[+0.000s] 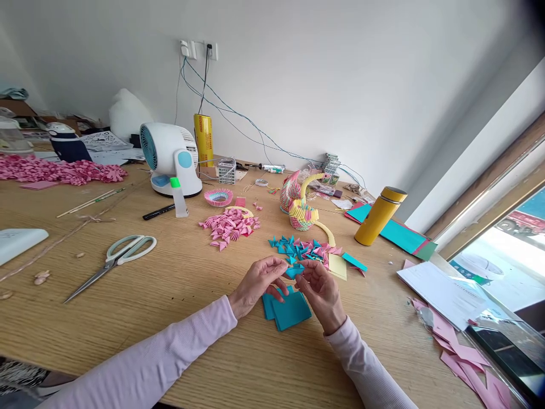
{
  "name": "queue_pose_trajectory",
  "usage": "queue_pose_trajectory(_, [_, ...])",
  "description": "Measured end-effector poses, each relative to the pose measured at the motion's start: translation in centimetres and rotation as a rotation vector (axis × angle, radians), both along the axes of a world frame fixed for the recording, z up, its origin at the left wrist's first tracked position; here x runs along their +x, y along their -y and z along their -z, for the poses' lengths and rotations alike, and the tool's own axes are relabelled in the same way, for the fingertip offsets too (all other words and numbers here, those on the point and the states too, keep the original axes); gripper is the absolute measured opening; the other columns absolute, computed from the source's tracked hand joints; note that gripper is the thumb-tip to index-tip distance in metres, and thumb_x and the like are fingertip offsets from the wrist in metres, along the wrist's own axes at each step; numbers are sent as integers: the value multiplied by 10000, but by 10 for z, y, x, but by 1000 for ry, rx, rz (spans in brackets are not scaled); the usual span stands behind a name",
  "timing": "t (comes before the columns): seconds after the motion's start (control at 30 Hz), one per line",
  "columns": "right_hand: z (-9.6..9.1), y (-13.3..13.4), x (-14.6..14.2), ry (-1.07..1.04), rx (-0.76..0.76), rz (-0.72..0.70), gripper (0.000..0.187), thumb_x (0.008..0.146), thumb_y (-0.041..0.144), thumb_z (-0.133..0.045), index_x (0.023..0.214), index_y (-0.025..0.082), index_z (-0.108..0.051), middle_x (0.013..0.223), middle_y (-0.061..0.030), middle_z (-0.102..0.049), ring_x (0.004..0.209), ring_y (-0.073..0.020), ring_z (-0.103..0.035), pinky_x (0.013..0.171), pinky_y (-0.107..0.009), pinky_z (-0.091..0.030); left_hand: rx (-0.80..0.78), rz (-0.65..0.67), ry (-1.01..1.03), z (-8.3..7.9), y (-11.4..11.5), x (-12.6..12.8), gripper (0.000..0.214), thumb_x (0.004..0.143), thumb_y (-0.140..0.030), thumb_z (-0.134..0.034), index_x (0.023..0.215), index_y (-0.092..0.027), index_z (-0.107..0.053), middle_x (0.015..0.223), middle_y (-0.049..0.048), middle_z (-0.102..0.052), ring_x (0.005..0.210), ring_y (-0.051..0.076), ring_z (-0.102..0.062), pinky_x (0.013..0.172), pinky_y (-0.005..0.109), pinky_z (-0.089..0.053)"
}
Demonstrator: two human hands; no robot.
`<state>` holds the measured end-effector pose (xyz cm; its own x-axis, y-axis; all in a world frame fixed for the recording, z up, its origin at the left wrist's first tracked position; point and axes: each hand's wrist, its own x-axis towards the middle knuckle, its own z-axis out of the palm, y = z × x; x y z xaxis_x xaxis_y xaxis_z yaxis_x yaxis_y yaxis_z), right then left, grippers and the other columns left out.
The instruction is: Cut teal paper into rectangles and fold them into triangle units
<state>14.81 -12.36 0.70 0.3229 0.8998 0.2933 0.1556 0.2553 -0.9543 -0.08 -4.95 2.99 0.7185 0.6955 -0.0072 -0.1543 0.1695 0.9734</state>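
A small folded blue paper piece is held up between my two hands. My left hand pinches its left side with thumb and forefinger, the other fingers loosely curled. On its right side, my right hand grips the paper between thumb and fingers. Below them lies a short stack of blue paper rectangles, partly covered by my left fingers. Just beyond my fingertips is a heap of folded blue paper triangles mixed with pink ones. A pale yellow paper slip lies to the right of it.
Scissors lie at left, a pile of pink folded pieces farther in. A yellow bottle stands right of a paper-built figure. Behind are a white fan and glue bottle. A phone sits at the right edge.
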Motion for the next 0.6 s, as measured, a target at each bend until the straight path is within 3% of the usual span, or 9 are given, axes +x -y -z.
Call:
queue_pose_trajectory(0.17, [2, 1, 3, 52, -1, -40, 308, 798, 376, -652, 1035, 199, -567, 784, -9, -578, 611, -132, -609, 572, -275, -517, 30, 12, -39, 3, -4, 0, 329, 763, -415, -661, 888, -112, -636, 741, 19, -604, 577, 114, -609, 454, 210, -520])
queue_pose_trajectory(0.37, [1, 1, 3, 32, 14, -90, 269, 833, 372, -608, 1032, 203, -545, 782, 5, -556, 564, -107, -588, 511, -241, -480, 89, 45, -80, 4, -5, -4, 370, 736, -391, -698, 966, -110, -630, 828, 50, -641, 662, 141, -639, 480, 207, -530])
queue_pose_trajectory(0.6, [1, 1, 0, -6, 0, -97, 218, 831, 377, -616, 933, 208, -524, 781, 15, -555, 542, -104, -599, 475, -230, -484, 213, -7, -74, 11, -8, -1, 334, 742, -396, -692, 899, -146, -537, 828, 36, -637, 637, 158, -658, 431, 201, -516])
